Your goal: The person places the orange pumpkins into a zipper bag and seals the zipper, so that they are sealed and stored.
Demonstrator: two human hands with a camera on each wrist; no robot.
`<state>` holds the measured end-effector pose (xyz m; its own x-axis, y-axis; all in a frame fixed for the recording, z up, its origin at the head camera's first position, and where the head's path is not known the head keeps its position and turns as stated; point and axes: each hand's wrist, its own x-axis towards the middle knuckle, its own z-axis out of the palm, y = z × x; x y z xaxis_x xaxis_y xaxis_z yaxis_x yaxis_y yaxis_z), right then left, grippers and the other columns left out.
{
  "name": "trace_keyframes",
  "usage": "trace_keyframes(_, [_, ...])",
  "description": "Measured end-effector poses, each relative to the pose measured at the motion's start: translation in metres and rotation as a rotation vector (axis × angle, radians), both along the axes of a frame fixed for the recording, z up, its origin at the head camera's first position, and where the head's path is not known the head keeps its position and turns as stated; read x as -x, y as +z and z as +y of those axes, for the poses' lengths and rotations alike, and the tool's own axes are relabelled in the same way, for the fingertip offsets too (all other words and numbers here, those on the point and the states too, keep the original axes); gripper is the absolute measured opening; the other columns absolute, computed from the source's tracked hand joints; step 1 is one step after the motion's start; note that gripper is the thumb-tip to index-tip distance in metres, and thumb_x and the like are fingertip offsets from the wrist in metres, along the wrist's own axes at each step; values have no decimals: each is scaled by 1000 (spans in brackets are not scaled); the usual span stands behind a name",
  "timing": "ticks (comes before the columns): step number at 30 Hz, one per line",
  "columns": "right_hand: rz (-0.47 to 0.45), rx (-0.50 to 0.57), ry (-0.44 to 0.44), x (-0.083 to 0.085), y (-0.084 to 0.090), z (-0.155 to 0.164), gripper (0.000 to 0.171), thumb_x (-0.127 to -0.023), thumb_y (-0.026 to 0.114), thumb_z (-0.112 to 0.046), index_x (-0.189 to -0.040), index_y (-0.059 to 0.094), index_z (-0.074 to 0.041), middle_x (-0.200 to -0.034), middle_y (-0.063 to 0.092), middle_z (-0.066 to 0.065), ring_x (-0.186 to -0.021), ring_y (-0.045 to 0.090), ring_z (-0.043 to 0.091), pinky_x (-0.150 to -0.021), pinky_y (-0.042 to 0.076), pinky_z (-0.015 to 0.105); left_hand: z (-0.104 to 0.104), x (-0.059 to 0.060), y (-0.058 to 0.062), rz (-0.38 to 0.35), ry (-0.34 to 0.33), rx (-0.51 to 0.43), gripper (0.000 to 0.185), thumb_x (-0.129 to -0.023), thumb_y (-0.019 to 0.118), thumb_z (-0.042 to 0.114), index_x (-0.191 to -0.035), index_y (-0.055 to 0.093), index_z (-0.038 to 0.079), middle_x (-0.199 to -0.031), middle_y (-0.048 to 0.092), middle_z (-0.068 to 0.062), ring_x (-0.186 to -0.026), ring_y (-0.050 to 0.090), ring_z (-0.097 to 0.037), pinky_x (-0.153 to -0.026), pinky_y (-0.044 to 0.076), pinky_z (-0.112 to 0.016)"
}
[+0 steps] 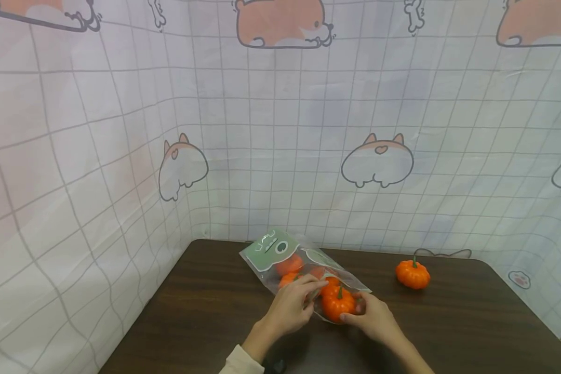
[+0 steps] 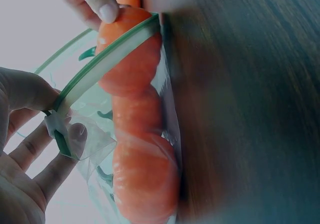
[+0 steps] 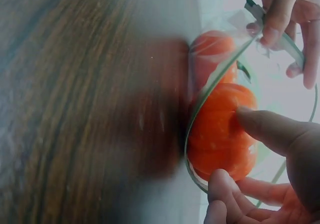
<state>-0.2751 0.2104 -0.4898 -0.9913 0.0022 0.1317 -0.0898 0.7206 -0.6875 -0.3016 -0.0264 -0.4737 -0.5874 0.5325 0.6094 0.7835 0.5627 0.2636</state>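
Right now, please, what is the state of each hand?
Left hand: pinches the green zip edge of the clear plastic bag.
Right hand: holds the small orange toy pumpkin at the bag's mouth.

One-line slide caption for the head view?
Left hand holds open a clear zip bag while right hand pushes in an orange plastic pumpkin.

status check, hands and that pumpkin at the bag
Left hand pinches zip bag rim open. Right hand holds pumpkin at the mouth. Spare pumpkin sits clear, right.
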Motion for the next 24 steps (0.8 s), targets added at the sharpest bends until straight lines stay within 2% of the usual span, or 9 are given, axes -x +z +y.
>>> trace_keyframes(4, [14, -22, -18, 2, -2, -3, 59, -77, 87, -34, -121, 66, 0, -82, 61, 0, -70, 52, 14, -62, 41, 31, 0, 0, -1, -15, -7, -11, 57, -77, 72, -2, -131, 71, 18, -115, 71, 5, -81, 55, -8, -66, 41, -14])
trace_keyframes(9, [-7, 13, -30, 5, -4, -5, 56, -79, 87, -34, -117, 65, 0, -75, 66, -3, -60, 60, 13, -56, 44, 30, 0, 1, 0, -23, -11, -11, 57, -77, 72, -2, -131, 70, 18, -113, 71, 5, -75, 47, -4, -61, 35, -13])
trace_keyframes(15, [-17, 91, -34, 6, -3, -8, 34, -82, 84, -22, -101, 63, -2, -73, 72, 0, -59, 68, 16, -56, 48, 31, -1, -1, 1, -34, -16, -15, 56, -78, 71, -3, -131, 70, 17, -112, 70, 4, -72, 43, -2, -57, 33, -12])
trace_keyframes(19, [-5, 121, 23, 6, -3, -7, 27, -85, 82, -20, -98, 67, -2, -76, 74, 3, -64, 69, 17, -56, 50, 30, -1, -1, 1, -42, -19, -17, 56, -79, 71, -3, -131, 70, 16, -110, 70, 3, -71, 43, -2, -57, 34, -12])
trace_keyframes(24, [-15, 168, 160, 7, -3, -4, 33, -90, 76, -20, -113, 69, 2, -94, 77, 9, -74, 71, 19, -60, 54, 29, -1, 0, 1, -40, -25, -20, 53, -80, 72, -3, -130, 71, 15, -108, 70, 3, -70, 43, -1, -60, 35, -13])
